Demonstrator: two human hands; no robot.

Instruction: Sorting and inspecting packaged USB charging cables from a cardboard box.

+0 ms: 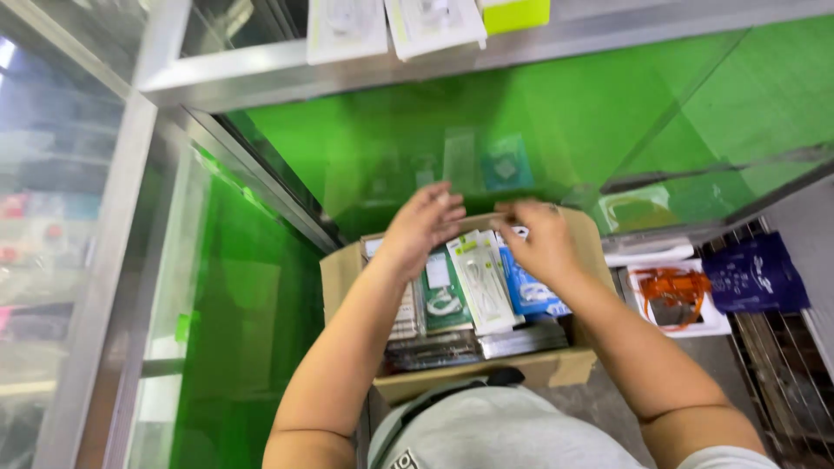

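An open cardboard box (343, 274) sits in front of me, packed with several flat packets of phone accessories. My left hand (423, 224) rests over the far left part of the box, fingers curled on the packets' top edges. My right hand (537, 236) is at the far right part, fingers bent onto a packet's top edge. Between the hands stand a white packet with a cable (480, 282), a green packet (441, 295) and a blue packet (532, 293). Motion blur hides whether either hand pinches a packet.
A glass display counter with a green interior (556, 122) and metal frame (261, 78) stands behind the box. White packets (395, 26) lie on its top. An orange item in a white packet (673, 291) and a dark blue bag (754, 274) lie to the right.
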